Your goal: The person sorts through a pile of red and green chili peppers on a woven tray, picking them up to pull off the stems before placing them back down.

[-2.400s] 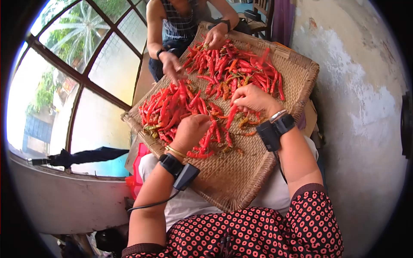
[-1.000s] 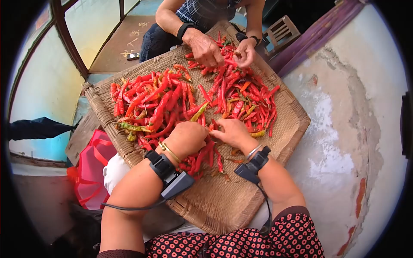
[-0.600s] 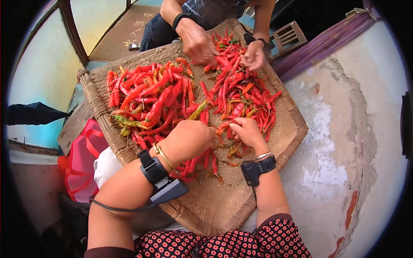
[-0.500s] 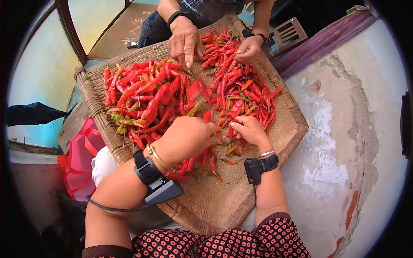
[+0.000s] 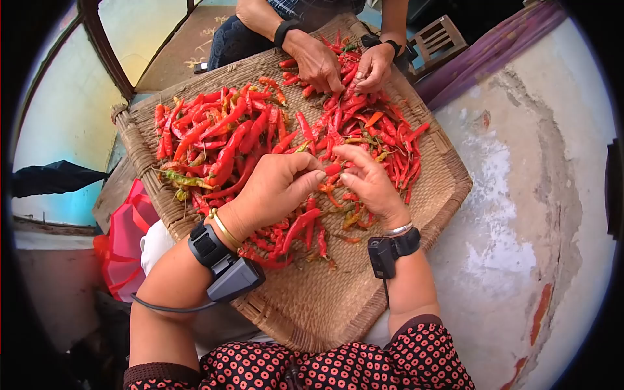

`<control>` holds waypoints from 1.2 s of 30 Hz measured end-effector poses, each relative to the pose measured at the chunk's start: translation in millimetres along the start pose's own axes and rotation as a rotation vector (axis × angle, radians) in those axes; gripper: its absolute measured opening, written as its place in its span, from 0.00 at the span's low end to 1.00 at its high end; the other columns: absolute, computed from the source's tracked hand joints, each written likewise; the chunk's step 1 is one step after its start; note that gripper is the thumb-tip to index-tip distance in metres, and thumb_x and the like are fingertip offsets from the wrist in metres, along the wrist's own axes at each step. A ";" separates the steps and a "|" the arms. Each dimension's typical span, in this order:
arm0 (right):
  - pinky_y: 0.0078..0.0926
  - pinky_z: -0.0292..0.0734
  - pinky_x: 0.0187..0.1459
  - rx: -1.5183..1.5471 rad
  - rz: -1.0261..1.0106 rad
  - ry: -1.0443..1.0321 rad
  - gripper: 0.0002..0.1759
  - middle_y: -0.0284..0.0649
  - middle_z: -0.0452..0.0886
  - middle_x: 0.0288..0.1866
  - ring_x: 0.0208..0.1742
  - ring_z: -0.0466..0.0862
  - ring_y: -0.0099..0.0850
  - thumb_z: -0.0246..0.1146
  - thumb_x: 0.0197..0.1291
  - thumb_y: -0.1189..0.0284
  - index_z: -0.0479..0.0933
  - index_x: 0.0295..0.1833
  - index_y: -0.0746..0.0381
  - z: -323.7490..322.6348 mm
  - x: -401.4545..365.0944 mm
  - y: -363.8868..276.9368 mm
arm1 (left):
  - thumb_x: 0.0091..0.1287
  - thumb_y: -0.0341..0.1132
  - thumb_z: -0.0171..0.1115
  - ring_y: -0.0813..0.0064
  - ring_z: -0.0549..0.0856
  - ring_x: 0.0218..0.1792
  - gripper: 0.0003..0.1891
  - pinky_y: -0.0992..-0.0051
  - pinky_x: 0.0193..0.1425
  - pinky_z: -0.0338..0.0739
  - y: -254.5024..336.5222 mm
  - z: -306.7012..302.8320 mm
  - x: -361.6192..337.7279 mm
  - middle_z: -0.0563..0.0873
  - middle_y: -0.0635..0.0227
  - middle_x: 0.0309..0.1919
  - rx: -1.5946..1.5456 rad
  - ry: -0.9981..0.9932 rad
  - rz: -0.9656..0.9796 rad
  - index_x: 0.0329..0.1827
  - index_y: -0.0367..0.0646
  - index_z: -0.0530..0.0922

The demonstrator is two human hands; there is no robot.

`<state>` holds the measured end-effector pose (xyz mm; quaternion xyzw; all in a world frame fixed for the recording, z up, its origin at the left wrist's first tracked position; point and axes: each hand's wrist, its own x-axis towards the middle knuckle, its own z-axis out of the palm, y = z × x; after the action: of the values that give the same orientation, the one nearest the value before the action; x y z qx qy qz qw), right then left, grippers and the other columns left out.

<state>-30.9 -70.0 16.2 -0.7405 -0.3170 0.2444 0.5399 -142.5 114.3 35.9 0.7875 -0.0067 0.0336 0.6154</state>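
our left hand point(image 5: 273, 188) and right hand point(image 5: 372, 185) both pinch one red chilli point(image 5: 332, 169), each grip closed on it, over the woven tray point(image 5: 325, 296)

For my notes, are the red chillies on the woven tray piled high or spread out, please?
Spread out: long red chillies lie in loose patches across the flat woven tray.

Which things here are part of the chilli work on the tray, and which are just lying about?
In use:
- left hand and right hand, together pinching one red chilli
- chilli piles
- woven tray
- co-worker's hands in the far pile

Lying about:
- red bag beside the tray
- dark bundle, perhaps an umbrella
- slatted wooden stool
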 end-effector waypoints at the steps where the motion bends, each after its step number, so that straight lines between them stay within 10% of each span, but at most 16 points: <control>1: 0.17 0.71 0.44 -0.008 0.025 -0.115 0.22 0.33 0.71 0.50 0.45 0.73 0.21 0.58 0.53 0.79 0.71 0.56 0.63 1.0 -1.2 -4.4 | 0.61 0.32 0.58 0.78 0.80 0.22 0.07 0.77 0.27 0.73 -2.6 0.5 1.0 0.80 0.63 0.21 0.003 -0.001 0.001 0.34 0.37 0.77; 10: 0.23 0.72 0.41 -0.566 -0.478 -0.076 0.17 0.39 0.74 0.44 0.38 0.76 0.25 0.64 0.49 0.72 0.77 0.47 0.60 2.2 0.5 2.2 | 0.68 0.37 0.52 0.89 0.75 0.22 0.09 0.87 0.26 0.72 -16.5 0.2 7.1 0.80 0.75 0.24 -0.370 -0.063 -0.119 0.36 0.40 0.76; 12: 0.22 0.70 0.37 -0.212 0.060 -0.247 0.14 0.37 0.77 0.32 0.33 0.75 0.22 0.63 0.50 0.70 0.78 0.43 0.63 4.1 -5.6 -0.4 | 0.67 0.36 0.52 0.89 0.76 0.24 0.10 0.86 0.28 0.72 -9.8 0.1 5.7 0.80 0.72 0.24 -0.504 -0.074 -0.176 0.38 0.38 0.76; 17: 0.21 0.70 0.38 -0.333 0.349 -0.258 0.13 0.36 0.78 0.29 0.32 0.75 0.20 0.61 0.51 0.73 0.77 0.44 0.64 -21.2 -4.1 3.4 | 0.61 0.36 0.58 0.71 0.81 0.26 0.12 0.74 0.32 0.76 -16.8 1.1 6.7 0.81 0.64 0.26 0.387 0.058 0.027 0.42 0.37 0.76; 19: 0.23 0.71 0.45 0.221 0.183 0.217 0.15 0.38 0.79 0.36 0.38 0.77 0.24 0.61 0.51 0.75 0.75 0.47 0.66 -24.1 -2.6 7.0 | 0.58 0.36 0.59 0.64 0.82 0.29 0.14 0.69 0.35 0.76 -17.6 2.8 3.3 0.81 0.61 0.28 0.614 -0.086 0.045 0.43 0.37 0.76; 22: 0.25 0.70 0.51 0.190 -0.088 0.652 0.17 0.41 0.78 0.42 0.45 0.77 0.29 0.60 0.52 0.75 0.73 0.49 0.68 -20.4 6.2 7.5 | 0.53 0.38 0.61 0.58 0.80 0.39 0.16 0.64 0.42 0.75 -28.6 10.4 -2.5 0.78 0.58 0.38 0.723 -0.300 0.083 0.43 0.40 0.77; 25: 0.26 0.70 0.51 -0.488 -0.179 0.547 0.16 0.42 0.78 0.45 0.48 0.76 0.31 0.61 0.52 0.75 0.74 0.48 0.67 -28.0 3.5 13.4 | 0.53 0.37 0.60 0.58 0.80 0.39 0.17 0.64 0.43 0.75 -29.6 10.7 -2.3 0.79 0.58 0.38 0.734 -0.418 0.075 0.45 0.41 0.77; 29: 0.27 0.74 0.38 -0.302 0.201 0.054 0.15 0.36 0.79 0.31 0.34 0.80 0.31 0.62 0.52 0.73 0.75 0.46 0.64 -6.5 1.8 16.2 | 0.53 0.37 0.59 0.58 0.80 0.39 0.18 0.64 0.45 0.75 -36.7 14.0 0.2 0.79 0.58 0.38 0.751 -0.514 0.088 0.47 0.41 0.77; 33: 0.23 0.73 0.28 -0.456 0.176 0.014 0.14 0.33 0.78 0.24 0.25 0.78 0.24 0.61 0.54 0.72 0.75 0.46 0.66 15.2 2.5 14.5 | 0.53 0.37 0.61 0.58 0.80 0.40 0.18 0.64 0.45 0.74 -31.8 14.7 0.2 0.78 0.57 0.39 0.715 -0.484 0.105 0.47 0.40 0.76; 36: 0.16 0.69 0.23 0.072 0.390 0.007 0.12 0.32 0.76 0.22 0.21 0.74 0.18 0.60 0.56 0.70 0.75 0.42 0.67 17.2 2.3 10.6 | 0.53 0.36 0.62 0.57 0.80 0.41 0.18 0.64 0.45 0.74 -27.9 14.0 0.0 0.78 0.56 0.39 0.590 -0.437 0.191 0.47 0.39 0.76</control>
<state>-39.3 -59.4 1.0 -0.7687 -0.1570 0.3531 0.5097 -140.4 107.5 5.5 0.9153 -0.2012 -0.0774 0.3403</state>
